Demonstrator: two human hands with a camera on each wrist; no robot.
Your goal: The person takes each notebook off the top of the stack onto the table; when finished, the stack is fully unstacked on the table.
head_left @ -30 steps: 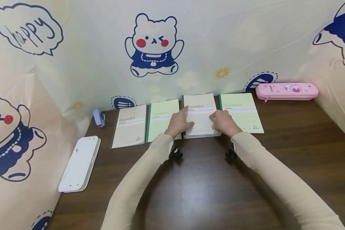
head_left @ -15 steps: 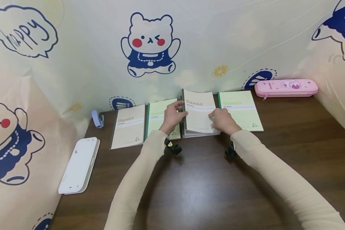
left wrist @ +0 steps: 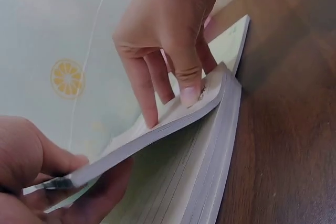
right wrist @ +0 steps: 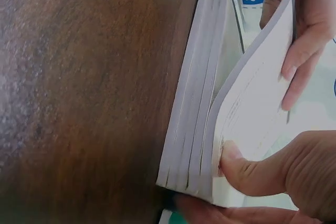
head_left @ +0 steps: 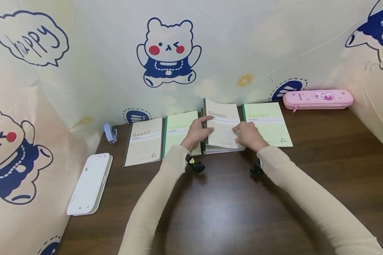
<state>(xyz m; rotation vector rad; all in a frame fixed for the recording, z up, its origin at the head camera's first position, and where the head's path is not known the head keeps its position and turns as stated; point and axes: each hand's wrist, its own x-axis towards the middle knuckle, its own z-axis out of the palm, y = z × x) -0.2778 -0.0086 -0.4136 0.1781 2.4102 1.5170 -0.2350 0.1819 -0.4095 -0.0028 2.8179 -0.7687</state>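
Observation:
My left hand (head_left: 196, 135) grips the dark spine edge of the top beige-covered notebook (head_left: 223, 125), thumb over the cover and fingers beneath in the left wrist view. That side is raised, so the notebook bends upward off a stack of several notebooks (right wrist: 194, 93). At the stack's right side is my right hand (head_left: 250, 136). Its thumb (right wrist: 239, 166) presses the cover close to the near edge, while other fingers lie along the side of the stack. Seen from the left wrist, more right-hand fingertips (left wrist: 150, 119) press down on the bent cover.
Left of the stack lie a green notebook (head_left: 178, 129) and a beige notebook (head_left: 143, 141); another green notebook (head_left: 268, 124) is on the right. A pink pencil case (head_left: 318, 99) stands by the back wall. A lilac stapler (head_left: 110, 133) and a white case (head_left: 90, 184) lie left.
My left hand has lifted the top notebook's spine side off the stack, and its thumb and fingers have shifted further over the cover. My right hand stays at the right edge.

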